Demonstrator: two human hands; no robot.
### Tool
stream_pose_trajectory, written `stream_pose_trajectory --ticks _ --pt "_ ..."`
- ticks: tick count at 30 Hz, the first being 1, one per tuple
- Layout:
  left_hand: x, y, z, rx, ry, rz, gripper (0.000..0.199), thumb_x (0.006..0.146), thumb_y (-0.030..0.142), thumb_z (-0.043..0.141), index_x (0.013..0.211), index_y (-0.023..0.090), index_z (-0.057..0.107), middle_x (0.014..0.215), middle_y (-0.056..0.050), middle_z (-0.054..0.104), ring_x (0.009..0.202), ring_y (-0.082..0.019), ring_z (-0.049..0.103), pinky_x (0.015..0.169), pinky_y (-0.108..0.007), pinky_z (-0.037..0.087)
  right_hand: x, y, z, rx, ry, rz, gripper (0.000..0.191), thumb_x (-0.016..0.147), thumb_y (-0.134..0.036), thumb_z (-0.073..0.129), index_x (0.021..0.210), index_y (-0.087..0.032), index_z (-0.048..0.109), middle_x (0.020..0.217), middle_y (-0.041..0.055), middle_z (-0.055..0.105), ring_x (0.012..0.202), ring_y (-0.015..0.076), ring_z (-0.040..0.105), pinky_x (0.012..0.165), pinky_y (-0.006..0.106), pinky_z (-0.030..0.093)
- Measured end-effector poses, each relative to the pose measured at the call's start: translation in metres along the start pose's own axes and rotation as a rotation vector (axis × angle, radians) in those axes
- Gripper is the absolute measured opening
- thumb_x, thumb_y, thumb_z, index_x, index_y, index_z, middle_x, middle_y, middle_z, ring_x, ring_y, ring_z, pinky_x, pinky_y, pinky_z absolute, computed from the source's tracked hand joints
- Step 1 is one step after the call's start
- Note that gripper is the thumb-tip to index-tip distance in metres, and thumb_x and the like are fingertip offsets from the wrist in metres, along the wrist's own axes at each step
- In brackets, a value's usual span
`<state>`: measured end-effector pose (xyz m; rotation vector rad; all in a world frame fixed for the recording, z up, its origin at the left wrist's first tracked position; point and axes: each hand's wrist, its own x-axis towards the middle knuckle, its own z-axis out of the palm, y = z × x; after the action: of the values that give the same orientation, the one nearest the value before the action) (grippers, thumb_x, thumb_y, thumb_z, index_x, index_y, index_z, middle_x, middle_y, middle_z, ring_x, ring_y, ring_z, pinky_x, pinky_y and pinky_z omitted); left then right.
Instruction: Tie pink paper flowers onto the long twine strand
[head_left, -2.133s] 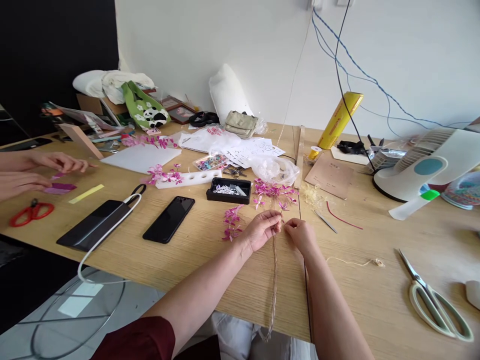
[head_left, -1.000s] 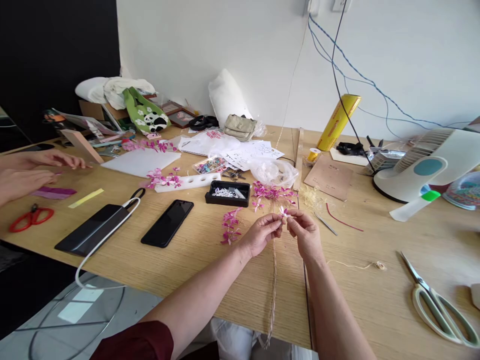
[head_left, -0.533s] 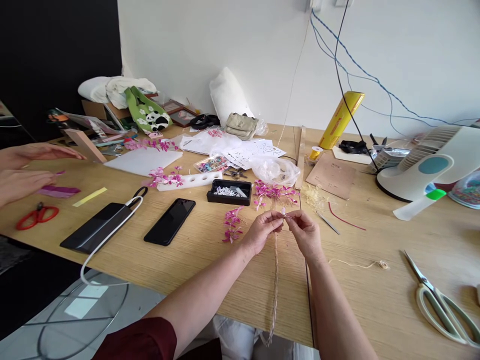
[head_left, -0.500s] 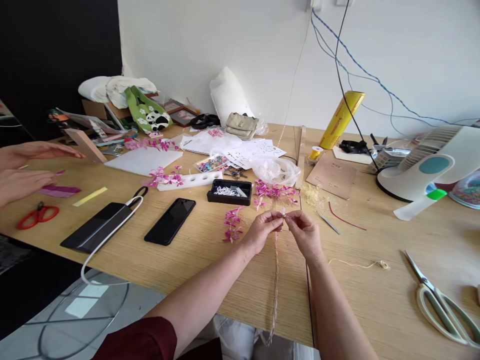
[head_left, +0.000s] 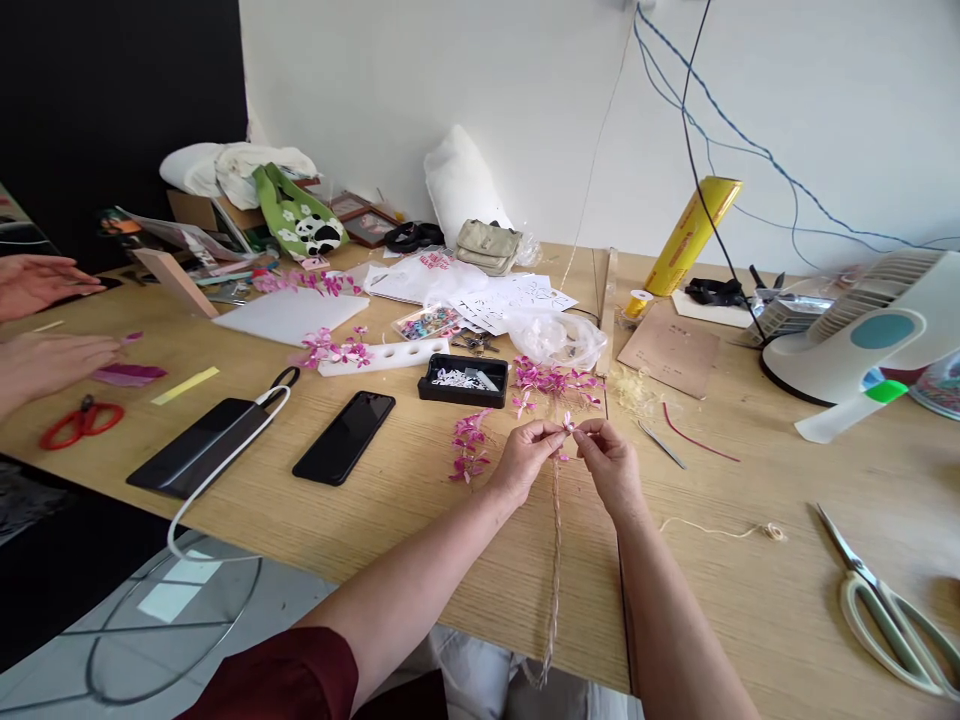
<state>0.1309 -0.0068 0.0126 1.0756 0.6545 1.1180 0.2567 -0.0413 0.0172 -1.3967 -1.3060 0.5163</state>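
Observation:
My left hand [head_left: 527, 458] pinches a small pale pink flower [head_left: 568, 422] between thumb and forefinger. From the other side my right hand [head_left: 609, 462] is closed on the same flower, fingertips nearly touching the left ones. A braided beige cord [head_left: 556, 560] hangs from below my hands over the table's front edge. Pink blossoms [head_left: 555, 380] lie just behind my hands, and another pink sprig [head_left: 469, 445] is left of them. The black tray [head_left: 463, 382] behind holds small white pieces.
A phone [head_left: 343, 437], power bank [head_left: 196, 447] and red-handled scissors [head_left: 82, 423] lie left. Another person's hands [head_left: 52, 365] are at the far left. Large scissors [head_left: 877, 595], tweezers [head_left: 662, 445] and a white fan [head_left: 862, 320] are on the right.
The view has shifted slightly. The flower between my fingertips now shows its petals more spread. At far left, the other person's upper hand has moved left, away from the pink strip.

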Motion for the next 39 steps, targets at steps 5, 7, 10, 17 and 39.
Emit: stream_pose_trajectory --ticks 5,7,10,17,39 --pt "0.005 -0.007 -0.004 0.104 0.084 0.055 0.014 0.067 0.027 0.066 0.074 0.014 0.068 0.072 -0.002 0.063 0.071 -0.012 0.053 0.07 -0.025 0.039 -0.003 -0.007 0.001 -0.226 0.056 -0.268 0.019 0.074 -0.024 0.061 0.092 -0.021 0.056 0.079 0.0002 0.051 0.055 0.0094 0.044 0.052 0.024 0.04" --pt "0.006 -0.009 -0.005 0.153 0.081 0.061 0.013 0.067 0.026 0.066 0.072 0.014 0.068 0.071 -0.002 0.063 0.071 -0.013 0.054 0.07 -0.025 0.039 -0.004 -0.007 0.004 -0.275 0.004 -0.3 0.015 0.077 -0.024 0.058 0.092 -0.021 0.058 0.075 0.0001 0.053 0.055 0.0104 0.046 0.052 0.024 0.04" --pt "0.006 -0.009 -0.004 0.192 0.07 0.059 0.012 0.066 0.024 0.067 0.072 0.014 0.067 0.07 -0.002 0.062 0.068 -0.013 0.053 0.067 -0.024 0.039 -0.005 -0.005 0.008 -0.292 -0.008 -0.3 0.01 0.081 -0.024 0.052 0.085 -0.022 0.061 0.076 0.0023 0.058 0.062 0.013 0.053 0.056 0.025 0.043" --pt "-0.002 -0.001 -0.001 -0.108 0.006 -0.111 0.019 0.069 0.03 0.066 0.079 0.014 0.062 0.071 -0.001 0.058 0.063 -0.008 0.051 0.061 -0.021 0.039 -0.004 0.008 0.007 -0.102 0.022 -0.097 0.008 0.08 -0.027 0.053 0.079 -0.021 0.059 0.069 0.0004 0.061 0.061 0.0136 0.056 0.058 0.026 0.044" --pt "0.002 0.007 -0.004 -0.215 -0.086 -0.07 0.021 0.066 0.03 0.07 0.071 0.014 0.057 0.065 0.003 0.05 0.06 -0.006 0.044 0.06 -0.021 0.036 -0.004 -0.004 0.015 0.61 -0.081 0.249 0.018 0.073 -0.032 0.065 0.075 -0.02 0.052 0.065 -0.0029 0.058 0.055 0.0085 0.05 0.056 0.023 0.041"
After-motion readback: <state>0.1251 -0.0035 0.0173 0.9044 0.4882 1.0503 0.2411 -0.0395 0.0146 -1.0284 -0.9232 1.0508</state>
